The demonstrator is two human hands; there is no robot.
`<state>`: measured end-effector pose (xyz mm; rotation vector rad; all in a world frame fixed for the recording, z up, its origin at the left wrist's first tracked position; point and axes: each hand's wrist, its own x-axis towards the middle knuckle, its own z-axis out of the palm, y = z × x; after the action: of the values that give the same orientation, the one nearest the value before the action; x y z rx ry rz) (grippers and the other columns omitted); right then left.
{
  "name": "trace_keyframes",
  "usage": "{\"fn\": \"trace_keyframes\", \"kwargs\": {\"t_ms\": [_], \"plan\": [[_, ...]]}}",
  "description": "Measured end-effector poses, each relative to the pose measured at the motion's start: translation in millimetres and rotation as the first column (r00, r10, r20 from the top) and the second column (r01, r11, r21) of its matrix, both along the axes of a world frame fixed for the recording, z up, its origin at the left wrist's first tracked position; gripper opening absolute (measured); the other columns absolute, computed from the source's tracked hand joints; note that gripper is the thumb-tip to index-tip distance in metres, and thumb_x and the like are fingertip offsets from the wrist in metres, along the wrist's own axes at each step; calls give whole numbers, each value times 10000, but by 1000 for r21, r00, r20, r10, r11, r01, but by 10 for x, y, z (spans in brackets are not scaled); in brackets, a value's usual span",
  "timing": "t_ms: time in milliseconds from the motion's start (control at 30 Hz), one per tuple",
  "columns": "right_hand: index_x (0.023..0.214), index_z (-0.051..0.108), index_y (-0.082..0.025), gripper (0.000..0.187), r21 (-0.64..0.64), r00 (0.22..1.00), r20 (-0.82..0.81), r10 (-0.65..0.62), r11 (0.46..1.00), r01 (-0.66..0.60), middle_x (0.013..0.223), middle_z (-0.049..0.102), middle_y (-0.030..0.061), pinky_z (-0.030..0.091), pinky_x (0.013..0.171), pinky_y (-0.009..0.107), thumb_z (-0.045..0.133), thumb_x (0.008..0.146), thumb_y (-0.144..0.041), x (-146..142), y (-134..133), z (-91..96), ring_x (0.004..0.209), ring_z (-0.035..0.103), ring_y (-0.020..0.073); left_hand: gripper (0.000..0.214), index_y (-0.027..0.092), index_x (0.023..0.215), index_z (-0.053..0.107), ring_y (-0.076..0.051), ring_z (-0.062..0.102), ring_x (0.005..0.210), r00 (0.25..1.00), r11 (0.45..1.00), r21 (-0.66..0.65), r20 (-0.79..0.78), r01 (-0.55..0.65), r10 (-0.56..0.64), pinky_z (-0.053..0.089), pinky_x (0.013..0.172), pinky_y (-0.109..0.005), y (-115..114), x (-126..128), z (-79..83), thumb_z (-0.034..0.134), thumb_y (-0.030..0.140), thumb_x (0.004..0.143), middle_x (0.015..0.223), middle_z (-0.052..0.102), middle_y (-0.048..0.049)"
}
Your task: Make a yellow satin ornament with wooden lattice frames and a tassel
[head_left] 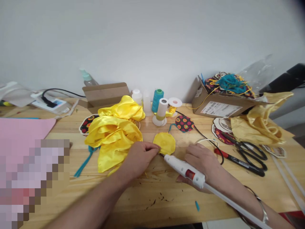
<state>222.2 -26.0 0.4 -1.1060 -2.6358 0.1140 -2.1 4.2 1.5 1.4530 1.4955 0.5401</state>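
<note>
My right hand [202,162] is wrapped round a white hot glue gun [183,170], with a long glue stick [233,200] running out of its back over my wrist. The gun's dark nozzle points at the lower edge of a round yellow fabric piece [165,142] lying on the table. At that same edge my left hand [143,157] has thumb and forefinger closed in a pinch, close to the nozzle. A heap of shiny yellow satin [116,130] lies just beyond my left hand. Behind the yellow piece is a patterned round fabric piece [185,123] with blue thread.
Black-handled scissors [252,152] and a red-and-black pen [238,162] lie on the right. Thread spools [157,100] stand near the wall. A cardboard box [216,106] holds tangled yarn. Gold cloth [259,124] drapes beside it. Pink sheets [21,133] are on the left.
</note>
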Motion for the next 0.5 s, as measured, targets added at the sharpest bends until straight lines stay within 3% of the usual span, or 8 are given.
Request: {"fn": "trace_keyframes", "kwargs": {"t_ms": [500], "plan": [[641, 517, -178, 364, 6, 998, 33, -47, 999, 47, 666, 534, 26, 285, 625, 307, 579, 792, -503, 10, 22, -17, 641, 455, 164, 201, 218, 802, 758, -198, 675, 907, 1000, 1000, 23, -10, 7, -7, 496, 847, -275, -5, -3, -29, 572, 264, 741, 925, 757, 18]]}}
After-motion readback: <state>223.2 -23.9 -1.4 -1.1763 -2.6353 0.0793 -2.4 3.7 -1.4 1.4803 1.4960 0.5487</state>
